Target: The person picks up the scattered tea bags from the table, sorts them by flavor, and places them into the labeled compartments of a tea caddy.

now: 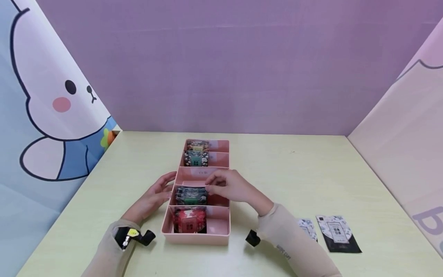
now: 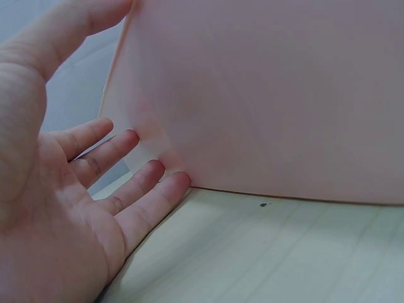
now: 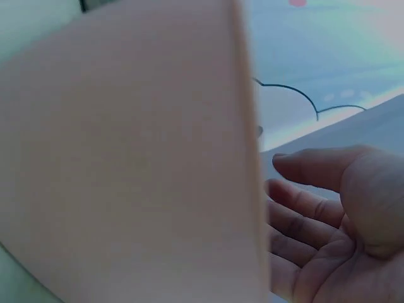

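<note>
A long pink compartment box (image 1: 197, 240) stands on the table. My left hand (image 1: 154, 198) lies along its left side. In the left wrist view the straight, spread fingers (image 2: 154, 196) touch the box's outer wall (image 2: 271, 107) low down. Over the box's right edge my right hand (image 1: 232, 186) reaches in, fingers bent, thumb tip beside the right end of the dark green tea sachets (image 1: 191, 196). In the right wrist view the thumb (image 3: 312, 167) stands apart from the fingers with nothing seen between; the box wall hides part of the fingers.
Red tea sachets (image 1: 189, 221) fill part of the front compartment. Farther back are black-and-white patterned sachets (image 1: 195, 158) and yellow-labelled ones (image 1: 198, 146). On the table at right lie a white-and-black sachet (image 1: 338, 234) and another (image 1: 308, 227), partly behind the right sleeve.
</note>
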The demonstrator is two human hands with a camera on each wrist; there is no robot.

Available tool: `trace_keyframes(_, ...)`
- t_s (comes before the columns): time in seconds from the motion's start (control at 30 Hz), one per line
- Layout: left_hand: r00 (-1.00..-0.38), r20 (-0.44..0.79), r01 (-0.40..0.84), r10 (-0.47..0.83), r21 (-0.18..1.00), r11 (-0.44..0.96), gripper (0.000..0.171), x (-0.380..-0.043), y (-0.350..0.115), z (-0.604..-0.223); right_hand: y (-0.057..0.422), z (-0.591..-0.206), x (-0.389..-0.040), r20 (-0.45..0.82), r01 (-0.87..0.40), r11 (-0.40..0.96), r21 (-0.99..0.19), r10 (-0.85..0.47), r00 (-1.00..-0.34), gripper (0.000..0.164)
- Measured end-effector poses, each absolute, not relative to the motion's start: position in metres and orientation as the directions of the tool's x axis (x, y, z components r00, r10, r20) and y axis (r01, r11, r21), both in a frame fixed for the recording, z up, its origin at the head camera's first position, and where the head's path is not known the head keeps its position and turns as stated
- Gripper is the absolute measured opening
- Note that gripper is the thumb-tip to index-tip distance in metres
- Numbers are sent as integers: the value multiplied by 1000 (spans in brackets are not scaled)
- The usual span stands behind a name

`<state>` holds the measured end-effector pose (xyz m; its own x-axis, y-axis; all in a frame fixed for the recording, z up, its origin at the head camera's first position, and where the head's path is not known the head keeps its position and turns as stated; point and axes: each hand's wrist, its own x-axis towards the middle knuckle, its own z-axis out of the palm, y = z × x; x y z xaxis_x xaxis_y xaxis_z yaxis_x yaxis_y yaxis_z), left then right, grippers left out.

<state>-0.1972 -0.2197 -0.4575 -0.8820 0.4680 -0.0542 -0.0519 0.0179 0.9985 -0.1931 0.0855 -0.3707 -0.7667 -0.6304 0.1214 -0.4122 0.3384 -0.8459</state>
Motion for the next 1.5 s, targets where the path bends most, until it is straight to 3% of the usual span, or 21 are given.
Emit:
trace_keyframes(0.3, -880, -44, -49, 473, 999, 3, 72, -197, -221, -458, 106, -356, -194, 175, -405, 257, -878, -614, -770, 15)
trace_keyframes(0.5, -880, -44, -53, 474, 999, -6, 72, -198, -221, -461, 129, -347, -190, 153, -346, 246, -905, -570, -807, 14)
trace_keyframes(1.13, -889, -110, -109, 444, 994, 28, 75, -195, -220, -456, 232, -371, -163, 4, -296, 488, -821, -513, -859, 16)
trace_keyframes(1.5, -882, -59, -67, 467, 998, 0, 74, -196, -219, -456, 279, -389, -155, -123, -211, 601, -771, -465, -877, 21)
